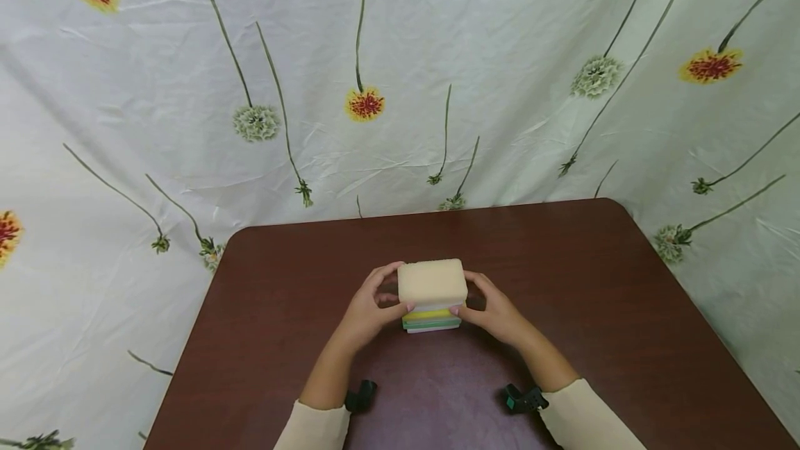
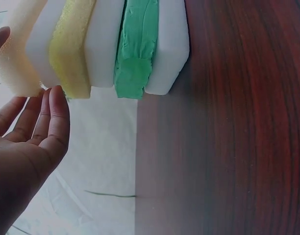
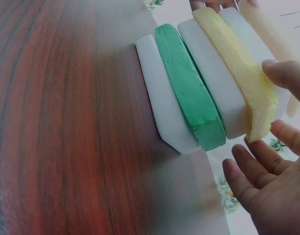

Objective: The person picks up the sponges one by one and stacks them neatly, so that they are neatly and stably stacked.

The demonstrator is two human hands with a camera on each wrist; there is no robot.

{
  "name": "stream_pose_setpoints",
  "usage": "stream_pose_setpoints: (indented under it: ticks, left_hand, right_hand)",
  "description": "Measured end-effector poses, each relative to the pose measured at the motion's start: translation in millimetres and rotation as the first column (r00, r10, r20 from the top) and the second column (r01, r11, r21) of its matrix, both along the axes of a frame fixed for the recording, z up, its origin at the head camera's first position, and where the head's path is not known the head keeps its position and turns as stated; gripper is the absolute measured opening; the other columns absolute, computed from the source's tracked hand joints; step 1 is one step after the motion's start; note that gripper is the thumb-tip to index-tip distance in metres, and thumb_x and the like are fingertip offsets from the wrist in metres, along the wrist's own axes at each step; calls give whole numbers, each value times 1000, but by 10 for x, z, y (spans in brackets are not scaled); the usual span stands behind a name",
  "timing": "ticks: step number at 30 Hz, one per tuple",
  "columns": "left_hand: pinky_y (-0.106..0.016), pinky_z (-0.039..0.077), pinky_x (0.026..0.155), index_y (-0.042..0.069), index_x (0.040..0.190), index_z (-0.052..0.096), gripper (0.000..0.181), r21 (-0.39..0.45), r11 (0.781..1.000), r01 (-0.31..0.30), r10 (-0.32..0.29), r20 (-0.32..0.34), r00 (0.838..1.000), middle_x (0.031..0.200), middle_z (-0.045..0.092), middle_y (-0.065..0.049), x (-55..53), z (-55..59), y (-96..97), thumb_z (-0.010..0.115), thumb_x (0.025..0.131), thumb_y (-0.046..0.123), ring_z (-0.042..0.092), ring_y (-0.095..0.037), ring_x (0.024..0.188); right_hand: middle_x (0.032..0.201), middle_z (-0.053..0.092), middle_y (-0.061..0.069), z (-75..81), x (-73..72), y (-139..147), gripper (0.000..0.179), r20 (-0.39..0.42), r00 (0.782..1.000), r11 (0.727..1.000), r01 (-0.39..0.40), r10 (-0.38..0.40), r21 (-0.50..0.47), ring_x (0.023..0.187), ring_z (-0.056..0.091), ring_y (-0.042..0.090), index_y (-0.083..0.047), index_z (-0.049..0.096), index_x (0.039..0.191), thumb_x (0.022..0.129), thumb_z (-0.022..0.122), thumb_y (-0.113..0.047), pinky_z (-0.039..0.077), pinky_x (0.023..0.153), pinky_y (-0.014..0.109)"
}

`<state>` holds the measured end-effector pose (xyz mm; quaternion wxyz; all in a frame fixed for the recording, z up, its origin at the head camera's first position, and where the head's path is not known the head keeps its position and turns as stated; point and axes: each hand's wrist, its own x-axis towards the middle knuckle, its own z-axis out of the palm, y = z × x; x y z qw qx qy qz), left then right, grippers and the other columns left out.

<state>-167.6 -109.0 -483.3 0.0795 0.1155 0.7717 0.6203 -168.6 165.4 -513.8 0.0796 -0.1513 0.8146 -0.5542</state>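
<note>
A stack of soft blocks stands on the table, topped by a cream sponge (image 1: pixel 432 282). Beneath it, downward, come an upper white block (image 2: pixel 44 44), a yellow sponge (image 3: pixel 238 73), a middle white block (image 2: pixel 103 44), a green clay-like block (image 3: pixel 189 88) and a bottom white block (image 3: pixel 164 98). My left hand (image 1: pixel 369 304) grips the cream sponge's left end, thumb in front and fingers behind. From the right side, my right hand (image 1: pixel 496 307) pinches the upper white block, its thumb close over the yellow sponge and its lower fingers spread apart from the stack.
The dark brown wooden table (image 1: pixel 300 276) has rounded far corners. Behind it hangs a white cloth (image 1: pixel 500 33) printed with flowers. Black straps with small devices (image 1: pixel 361 396) sit at both wrists, by cream sleeves (image 1: pixel 581 415).
</note>
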Motion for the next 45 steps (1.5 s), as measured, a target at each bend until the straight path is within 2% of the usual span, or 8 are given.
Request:
stream_pose_setpoints:
  ticks: [6, 11, 19, 27, 31, 35, 37, 45]
  left_hand:
    - [-43, 52, 99, 21, 148, 49, 75, -12, 1000, 2, -1, 4, 1000, 143, 50, -4, -15, -46, 5, 84, 83, 16, 55, -28, 122]
    - [-39, 53, 96, 23, 148, 49, 76, -29, 1000, 1, 0, 25, 1000, 140, 51, -4, -17, -67, 6, 85, 82, 18, 59, -25, 114]
    - [-45, 53, 98, 24, 149, 48, 77, -26, 1000, 9, -9, 31, 999, 140, 50, -6, -13, -70, -1, 85, 82, 18, 60, -25, 111]
    - [-33, 56, 88, 31, 151, 43, 82, -34, 999, 25, -23, 57, 998, 142, 48, -7, 0, -40, -11, 85, 82, 17, 65, -27, 105]
    - [-36, 55, 92, 34, 151, 42, 83, -24, 999, 25, -23, 55, 998, 146, 46, -5, 11, -27, -21, 85, 82, 18, 61, -28, 115]
    - [-42, 52, 100, 34, 150, 44, 80, -8, 1000, 15, -15, 20, 1000, 148, 46, -3, 14, -21, -33, 84, 83, 17, 52, -26, 129]
    - [-41, 51, 101, 35, 149, 46, 77, -8, 1000, 10, -10, 10, 1000, 146, 48, -2, 12, -21, -37, 84, 84, 19, 51, -24, 130]
    - [-35, 52, 98, 34, 142, 55, 65, -17, 1000, -3, 3, 5, 1000, 137, 52, -2, 3, -20, -34, 83, 85, 22, 59, -23, 115]
  right_hand:
    - [148, 48, 7, 7, 5, 8, 68, -2, 1000, 1000, 2, -2, 7, 132, 52, 37, -21, 47, 148, 89, 79, -30, 49, 103, 54]
    - [149, 46, 5, 14, 14, 14, 69, 16, 1000, 1000, 5, -5, 11, 138, 48, 38, -23, 46, 148, 89, 79, -32, 46, 106, 57]
    - [149, 47, 7, 11, 10, 11, 70, 5, 1000, 1000, 5, -5, 4, 134, 52, 38, -22, 45, 150, 89, 79, -30, 49, 103, 53]
    - [156, 40, 8, 5, 18, 27, 78, 1, 1000, 1000, 25, -25, 7, 131, 51, 37, -28, 39, 154, 88, 80, -31, 43, 104, 61]
    - [157, 39, 6, 31, 39, 46, 80, -4, 999, 999, 36, -36, 0, 133, 49, 37, -32, 39, 153, 86, 82, -31, 41, 105, 63]
    - [154, 41, 6, 44, 41, 63, 78, -24, 999, 999, 34, -35, -33, 133, 49, 39, -33, 40, 153, 87, 81, -28, 42, 105, 63]
    - [151, 43, 6, 45, 36, 67, 77, -30, 999, 998, 26, -28, -61, 132, 50, 40, -31, 41, 152, 87, 81, -25, 43, 105, 62]
    - [148, 45, 11, 39, 20, 65, 71, -61, 998, 996, 11, -16, -86, 129, 52, 40, -21, 44, 151, 89, 79, -21, 45, 104, 59]
